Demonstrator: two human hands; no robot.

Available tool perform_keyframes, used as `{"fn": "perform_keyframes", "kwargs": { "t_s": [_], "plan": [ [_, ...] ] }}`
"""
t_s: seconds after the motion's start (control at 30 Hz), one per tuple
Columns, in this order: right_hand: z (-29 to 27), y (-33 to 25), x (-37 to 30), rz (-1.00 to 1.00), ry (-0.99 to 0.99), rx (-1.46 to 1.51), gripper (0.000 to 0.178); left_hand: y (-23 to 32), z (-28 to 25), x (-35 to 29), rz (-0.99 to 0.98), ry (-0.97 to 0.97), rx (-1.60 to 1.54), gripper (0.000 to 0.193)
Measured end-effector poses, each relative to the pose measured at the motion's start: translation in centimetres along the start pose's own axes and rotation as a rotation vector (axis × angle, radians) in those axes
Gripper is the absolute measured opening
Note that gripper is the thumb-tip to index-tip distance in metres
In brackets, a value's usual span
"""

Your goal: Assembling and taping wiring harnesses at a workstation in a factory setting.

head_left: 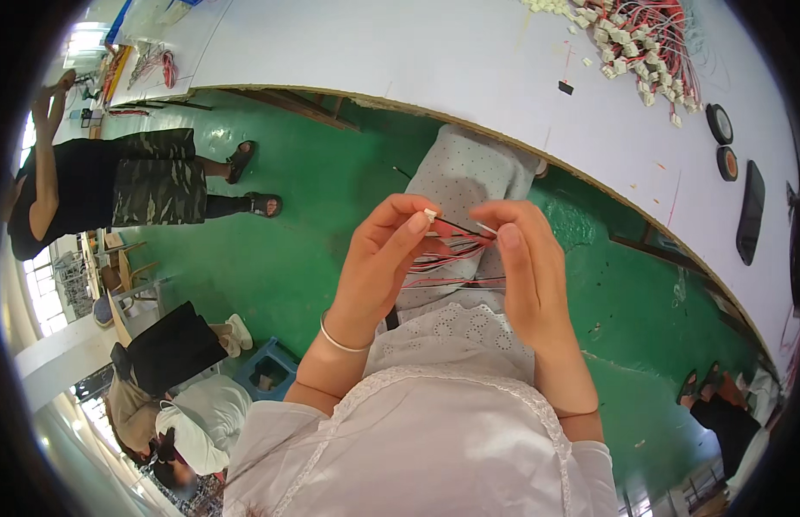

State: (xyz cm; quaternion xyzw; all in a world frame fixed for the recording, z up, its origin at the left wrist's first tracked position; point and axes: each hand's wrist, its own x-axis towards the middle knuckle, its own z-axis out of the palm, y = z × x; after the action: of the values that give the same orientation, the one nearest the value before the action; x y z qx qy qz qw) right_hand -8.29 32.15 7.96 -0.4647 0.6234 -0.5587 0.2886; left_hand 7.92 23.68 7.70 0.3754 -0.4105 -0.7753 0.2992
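Between the thumb and forefinger of my left hand (384,250) is a small white plastic connector (431,214). A black wire and a red wire (456,227) run from it toward my right hand (531,269). My right thumb and fingers close on wire ends beside a thin white piece (486,228), whose kind I cannot make out. Below and between both hands, a bundle of red, black and white wires (443,258) lies across my lap, over grey dotted cloth (469,168). Part of the bundle is hidden behind my fingers.
A white table (469,52) curves across the front. On it lie a pile of wires with white connectors (632,47), two tape rolls (720,125) and a black phone (750,212). People stand and sit at the left, near a blue stool (271,366); another person's legs (723,422) show at the right.
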Motion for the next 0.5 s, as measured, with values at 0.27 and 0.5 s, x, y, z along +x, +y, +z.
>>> {"fn": "perform_keyframes", "kwargs": {
  "t_s": [0.27,0.5],
  "plan": [
    [0.7,-0.9,0.7,-0.060,-0.037,-0.119,0.007,0.6,0.1,-0.2,-0.031,-0.084,-0.078,0.017],
    [1.3,-0.5,0.6,-0.078,0.020,-0.113,0.006,1.0,0.5,-0.5,-0.041,-0.049,-0.018,0.019]
  ]
}}
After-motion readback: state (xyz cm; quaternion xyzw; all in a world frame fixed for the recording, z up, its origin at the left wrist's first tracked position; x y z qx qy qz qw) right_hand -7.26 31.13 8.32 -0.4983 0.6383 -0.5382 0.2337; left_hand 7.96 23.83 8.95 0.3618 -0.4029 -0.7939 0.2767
